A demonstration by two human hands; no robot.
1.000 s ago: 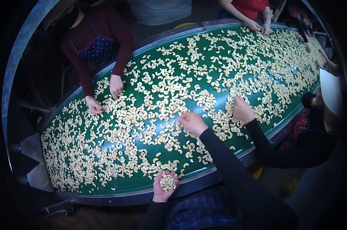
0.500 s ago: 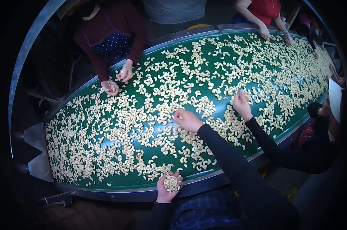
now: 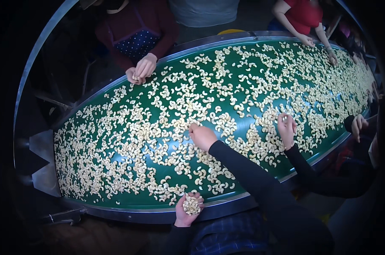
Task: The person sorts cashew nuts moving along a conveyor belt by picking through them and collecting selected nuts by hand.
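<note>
Pale cashew nuts (image 3: 133,136) lie scattered over a green belt (image 3: 240,208). My left hand (image 3: 182,216) is cupped palm up at the belt's near edge, its fingers curled round a small heap of cashews (image 3: 192,205). Stretched out over the middle of the belt, my right hand (image 3: 202,136) has its fingers pinched together, pointing down at the nuts. What those fingertips hold, if anything, is hidden behind the hand.
A co-worker's hand (image 3: 287,127) reaches over the belt right of mine. Across the belt, a person's hands (image 3: 143,69) meet at the far edge; a person in red (image 3: 301,19) works farther right. Metal wedge-shaped plates (image 3: 46,178) stand at the belt's left end. A metal rail (image 3: 137,215) runs along the near side.
My right hand has moved slightly left and down onto the nuts, its fingertips now turned away. My left hand stays put. The person opposite has brought both hands together; the neighbour's hand has shifted right.
</note>
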